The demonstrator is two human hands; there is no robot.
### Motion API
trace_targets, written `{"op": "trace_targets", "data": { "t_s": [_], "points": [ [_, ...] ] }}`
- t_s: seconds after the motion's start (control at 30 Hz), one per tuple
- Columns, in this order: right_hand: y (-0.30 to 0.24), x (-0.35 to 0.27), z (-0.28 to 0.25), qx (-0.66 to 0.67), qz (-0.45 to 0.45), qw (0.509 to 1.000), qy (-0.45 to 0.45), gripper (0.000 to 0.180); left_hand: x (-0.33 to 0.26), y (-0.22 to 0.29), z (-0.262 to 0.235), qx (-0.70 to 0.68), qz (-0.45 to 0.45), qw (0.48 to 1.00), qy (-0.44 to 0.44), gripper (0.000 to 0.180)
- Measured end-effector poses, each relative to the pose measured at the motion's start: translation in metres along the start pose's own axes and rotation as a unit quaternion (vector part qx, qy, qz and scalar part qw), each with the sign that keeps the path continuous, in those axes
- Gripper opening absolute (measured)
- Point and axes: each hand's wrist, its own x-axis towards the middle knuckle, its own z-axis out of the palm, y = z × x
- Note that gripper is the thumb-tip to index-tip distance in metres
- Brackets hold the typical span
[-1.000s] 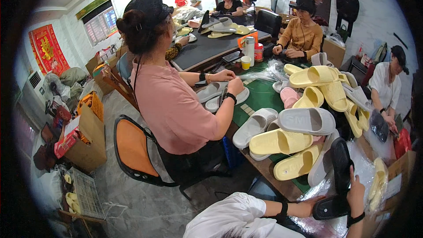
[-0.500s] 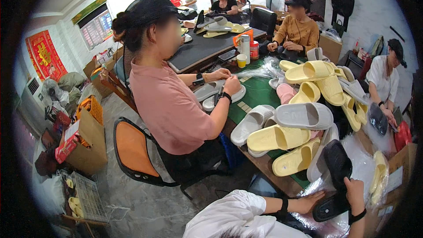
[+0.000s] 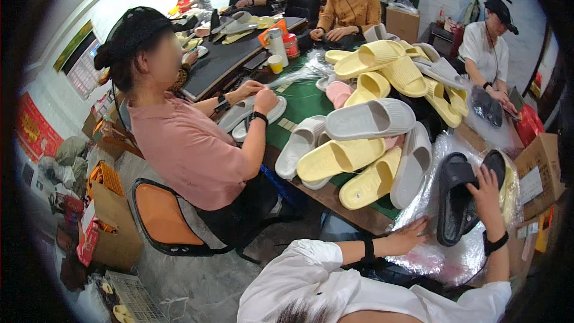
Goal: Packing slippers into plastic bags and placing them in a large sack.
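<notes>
A pair of black slide slippers [image 3: 454, 212] lies side by side on a stack of clear plastic bags [image 3: 406, 261] at the table's near right corner. My right hand [image 3: 489, 200] rests on the pair, fingers spread and touching the slippers; the second slipper is partly hidden beneath it. To the left, my left hand [image 3: 408, 236] lies on the edge of the plastic, fingers stretched out and holding nothing. Just beyond my hands, a grey slipper [image 3: 411, 170] stands tilted against the pile, beside a yellow slipper [image 3: 371, 179].
Yellow and grey slippers heap up on the green mat [image 3: 302, 98]. A co-worker in a pink shirt [image 3: 185, 143] handles a grey slipper at left. A cardboard box [image 3: 538, 164] stands to my right, near a bagged black slipper [image 3: 487, 107]. Other people sit farther back.
The black slippers, held upright and apart before, now lie together on the plastic. My right hand has spread its fingers over them. The view has shifted to the right.
</notes>
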Motion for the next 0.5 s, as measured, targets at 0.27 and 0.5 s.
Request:
{"op": "trace_targets", "data": {
  "t_s": [0.27,0.5],
  "points": [
    [-0.022,-0.02,0.021,-0.041,0.179,0.982,-0.045,0.042,-0.004,0.002,0.006,0.007,-0.006,1.0,0.022,0.067],
    [-0.01,-0.028,0.062,0.016,0.291,0.949,-0.12,0.046,-0.006,0.004,0.001,0.018,-0.011,1.0,0.022,0.068]
  ]
}}
